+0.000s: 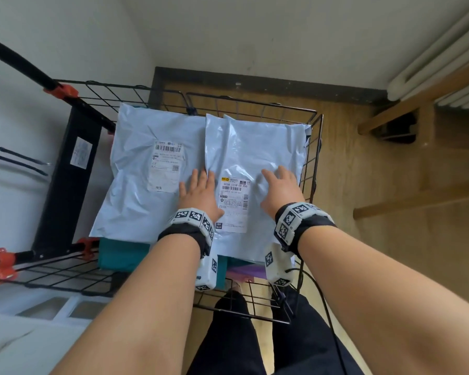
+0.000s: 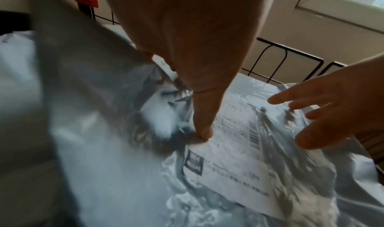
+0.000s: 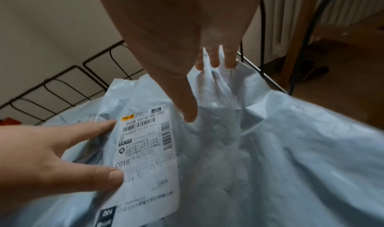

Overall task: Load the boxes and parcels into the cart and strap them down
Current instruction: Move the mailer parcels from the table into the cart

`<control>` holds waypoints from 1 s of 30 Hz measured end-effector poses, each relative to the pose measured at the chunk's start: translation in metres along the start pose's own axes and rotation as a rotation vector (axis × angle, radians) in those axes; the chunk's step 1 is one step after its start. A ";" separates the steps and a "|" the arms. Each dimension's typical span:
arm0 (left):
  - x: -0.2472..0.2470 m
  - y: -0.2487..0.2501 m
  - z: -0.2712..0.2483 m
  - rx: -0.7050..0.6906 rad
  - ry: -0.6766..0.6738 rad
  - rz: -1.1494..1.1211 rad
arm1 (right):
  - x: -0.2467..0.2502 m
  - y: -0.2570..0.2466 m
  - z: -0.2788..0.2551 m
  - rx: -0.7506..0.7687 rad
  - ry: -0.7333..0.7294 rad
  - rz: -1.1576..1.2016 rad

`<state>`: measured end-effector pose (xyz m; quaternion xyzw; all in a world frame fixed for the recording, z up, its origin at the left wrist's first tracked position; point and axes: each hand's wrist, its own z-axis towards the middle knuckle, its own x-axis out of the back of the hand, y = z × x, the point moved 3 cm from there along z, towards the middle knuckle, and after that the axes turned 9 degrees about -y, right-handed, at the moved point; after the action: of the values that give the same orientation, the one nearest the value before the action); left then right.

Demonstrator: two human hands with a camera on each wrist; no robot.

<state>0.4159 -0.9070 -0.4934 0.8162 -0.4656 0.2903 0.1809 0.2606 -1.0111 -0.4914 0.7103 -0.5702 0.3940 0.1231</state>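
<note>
— White poly mailers fill the top of the wire cart (image 1: 313,147). What are my hands doing?

— Both reach down from the lower part of the head view. My left hand (image 1: 201,196) lies flat with fingers spread and straight, across the seam where the two mailers meet. In the left wrist view its thumb tip presses down at the corner of the shipping label (image 2: 232,161). It grasps nothing.

— And the right?

— My right hand (image 1: 280,188) rests palm-down on the right mailer (image 1: 257,147), right of that label, fingers extended and a little fanned. In the right wrist view the fingertips (image 3: 214,61) touch the crinkled plastic near the far edge of the bag. Released as well, only pressing.

— Where do the parcels sit?

— The right mailer overlaps the left mailer (image 1: 144,169) along the centre of the frame. Both lie on a teal box (image 1: 122,255), which shows at the lower left of the load, with a purple item (image 1: 244,273) peeking out below the right mailer.

— Room at the edges?

— The right mailer's edge runs just beside the cart's right wire wall, its upper corner touching the wire. The left mailer reaches the far wall at the upper centre. A black box (image 1: 68,180) stands against the cart's left side, between orange clips (image 1: 65,90). Wooden floor (image 1: 368,201) lies open to the right of the cart.
</note>
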 end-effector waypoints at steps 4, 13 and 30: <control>-0.006 -0.002 0.015 -0.009 -0.029 0.080 | -0.017 0.000 0.011 -0.077 -0.129 -0.080; -0.014 -0.007 0.027 -0.046 -0.049 0.129 | -0.023 0.001 0.015 -0.163 -0.225 -0.102; 0.013 -0.016 -0.099 0.159 0.268 -0.244 | 0.054 -0.035 -0.037 0.090 -0.096 -0.119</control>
<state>0.4049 -0.8514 -0.4094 0.8323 -0.3106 0.4082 0.2101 0.2787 -1.0153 -0.4197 0.7658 -0.5140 0.3767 0.0869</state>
